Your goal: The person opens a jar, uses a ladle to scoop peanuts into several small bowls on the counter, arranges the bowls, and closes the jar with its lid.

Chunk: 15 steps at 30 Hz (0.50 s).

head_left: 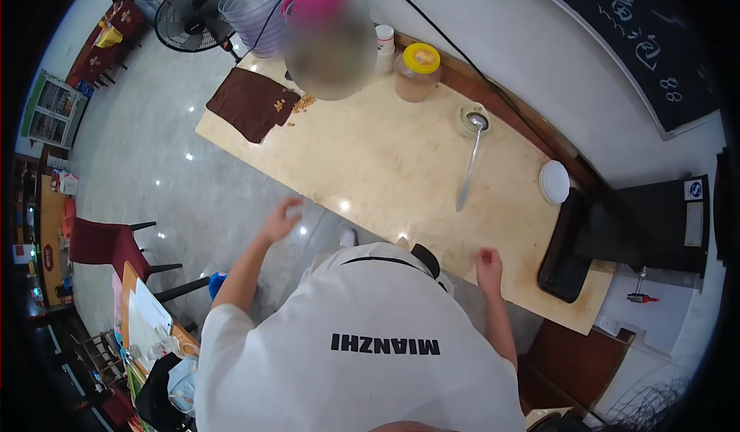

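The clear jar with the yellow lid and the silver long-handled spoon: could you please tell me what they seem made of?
The clear jar with the yellow lid looks like smooth plastic, though glass is possible: its brownish contents show through. The silver long-handled spoon looks like polished metal, judging by its grey shine.

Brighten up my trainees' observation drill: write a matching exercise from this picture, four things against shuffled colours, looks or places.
1. Jar
2. Spoon
3. Fan
4. Cloth

A. Black
B. One end in the small bowl
C. Dark brown
D. Yellow-topped

Right pairs: 1-D, 2-B, 3-A, 4-C
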Motion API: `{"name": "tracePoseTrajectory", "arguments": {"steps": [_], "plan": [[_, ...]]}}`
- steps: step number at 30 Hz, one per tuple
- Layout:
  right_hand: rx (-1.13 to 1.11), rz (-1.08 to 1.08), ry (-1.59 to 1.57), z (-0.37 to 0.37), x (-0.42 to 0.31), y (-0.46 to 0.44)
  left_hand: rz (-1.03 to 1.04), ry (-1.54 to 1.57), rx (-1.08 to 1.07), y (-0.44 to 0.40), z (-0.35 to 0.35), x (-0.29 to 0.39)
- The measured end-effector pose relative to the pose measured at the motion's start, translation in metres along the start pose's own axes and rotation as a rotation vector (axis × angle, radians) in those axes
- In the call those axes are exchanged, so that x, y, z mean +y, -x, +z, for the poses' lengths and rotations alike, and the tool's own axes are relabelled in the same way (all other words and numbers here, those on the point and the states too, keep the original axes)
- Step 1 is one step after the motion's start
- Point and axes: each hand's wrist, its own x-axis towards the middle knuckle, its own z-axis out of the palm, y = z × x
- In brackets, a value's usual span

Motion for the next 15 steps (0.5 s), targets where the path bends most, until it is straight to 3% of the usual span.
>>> {"name": "tracePoseTrajectory", "arguments": {"steps": [1, 2, 3, 4, 5, 7, 8, 9, 11, 12, 15], "plan": [[0.004, -0.002, -0.005, 0.002, 0.002, -0.003, 0.020, 0.061, 0.266, -0.029, 0.004, -0.011], [0.175, -0.119, 0.276, 0.002, 0.003, -0.006, 0.027, 0.058, 0.266, -0.050, 0.008, -0.017], [0.351, -0.236, 0.556, 0.001, 0.004, -0.013, -0.125, -0.109, 0.483, -0.070, 0.012, -0.021], [0.364, -0.240, 0.547, 0.001, 0.016, -0.018, -0.275, -0.275, 0.702, -0.089, 0.015, -0.026], [0.493, -0.055, 0.627, 0.000, 0.035, -0.020, -0.251, -0.274, 0.710, -0.105, 0.023, -0.039], [0.682, 0.199, 0.681, 0.000, 0.042, -0.016, -0.595, 0.184, 0.856, -0.127, 0.037, -0.058], [0.743, 0.264, 0.662, 0.001, 0.039, -0.012, -0.667, 0.177, 0.844, -0.132, 0.037, -0.044], [0.766, 0.244, 0.708, 0.007, 0.049, -0.012, -0.732, 0.172, 0.832, -0.135, 0.042, -0.026], [0.799, 0.252, 0.733, 0.018, 0.051, -0.018, -0.687, 0.027, 1.060, -0.147, 0.059, -0.016], [0.801, 0.279, 0.720, 0.018, 0.041, -0.015, -0.657, -0.120, 1.071, -0.150, 0.066, -0.026], [0.801, 0.301, 0.649, 0.018, 0.023, -0.011, -0.772, 0.007, 1.013, -0.147, 0.061, 0.012]]}}
